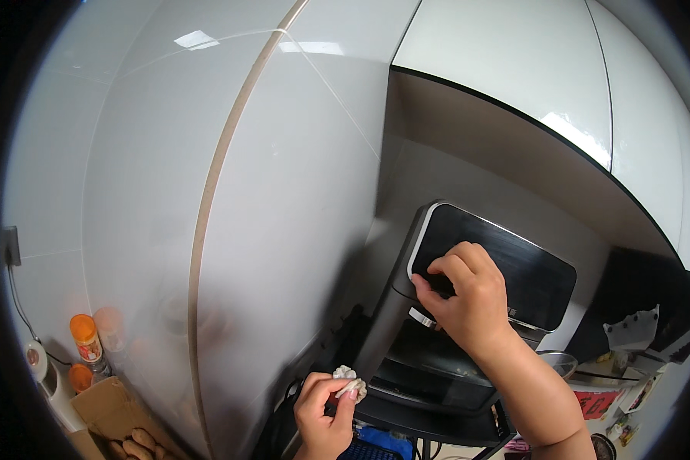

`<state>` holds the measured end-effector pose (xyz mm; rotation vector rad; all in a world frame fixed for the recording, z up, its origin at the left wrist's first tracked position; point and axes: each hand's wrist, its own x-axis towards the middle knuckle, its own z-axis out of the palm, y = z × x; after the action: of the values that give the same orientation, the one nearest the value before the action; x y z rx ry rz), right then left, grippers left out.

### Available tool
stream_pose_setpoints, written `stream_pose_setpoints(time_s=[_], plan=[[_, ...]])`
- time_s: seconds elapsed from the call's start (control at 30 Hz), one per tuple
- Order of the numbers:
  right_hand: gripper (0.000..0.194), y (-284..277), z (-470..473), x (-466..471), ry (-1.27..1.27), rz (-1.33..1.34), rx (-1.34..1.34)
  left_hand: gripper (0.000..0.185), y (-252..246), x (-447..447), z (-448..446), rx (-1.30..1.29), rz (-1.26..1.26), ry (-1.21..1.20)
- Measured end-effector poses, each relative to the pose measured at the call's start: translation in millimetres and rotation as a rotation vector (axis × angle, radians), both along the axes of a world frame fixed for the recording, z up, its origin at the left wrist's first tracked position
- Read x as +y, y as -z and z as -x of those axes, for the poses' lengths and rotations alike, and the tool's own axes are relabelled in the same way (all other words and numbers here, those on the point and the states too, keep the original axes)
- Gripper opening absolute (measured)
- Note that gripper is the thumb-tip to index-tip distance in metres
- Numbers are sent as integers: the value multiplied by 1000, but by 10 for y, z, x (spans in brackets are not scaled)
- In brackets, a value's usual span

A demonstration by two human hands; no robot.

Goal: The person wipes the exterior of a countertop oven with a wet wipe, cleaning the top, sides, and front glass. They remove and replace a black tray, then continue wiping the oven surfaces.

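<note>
My left hand pinches a crumpled whitish wad, paper or cloth, between thumb and fingers, low in front of a dark countertop appliance. My right hand is raised at the appliance's glossy black front panel, which has a silver rim. Its thumb tip lies at the panel's left edge and its fingers are curled; whether it holds something small is unclear. Below the panel, a silver handle shows just left of my right wrist, above a dark glass window.
White glossy cabinets overhang the appliance. A pale wall with a beige trim strip rises at left. Lower left are orange-lidded jars and a cardboard box of potato-like tubers. A black shelf supports the appliance.
</note>
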<state>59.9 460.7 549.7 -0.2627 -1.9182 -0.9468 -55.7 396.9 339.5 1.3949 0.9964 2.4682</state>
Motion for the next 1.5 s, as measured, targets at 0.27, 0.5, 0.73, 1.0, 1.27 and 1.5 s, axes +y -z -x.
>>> stream_pose_setpoints(time_s=[0.27, 0.5, 0.73, 1.0, 1.27, 1.5], plan=[[19, 6, 39, 10, -2, 27, 35, 4, 35, 16, 24, 56, -99, -2], [70, -123, -67, -50, 181, 56, 0, 4, 97, 13, 36, 29, -100, 42], [87, -167, -126, -121, 402, -44, -43, 3, 94, 27, 0, 36, -98, 49], [94, -303, -202, -160, 239, 128, -194, 3, 79, 26, -18, 44, -90, 33], [106, -388, -154, -188, 325, 168, -168, 3, 47, -26, 2, 67, -68, -14], [108, -348, -150, -196, 287, 167, -173, 4, 29, -40, 34, 70, -83, -22]])
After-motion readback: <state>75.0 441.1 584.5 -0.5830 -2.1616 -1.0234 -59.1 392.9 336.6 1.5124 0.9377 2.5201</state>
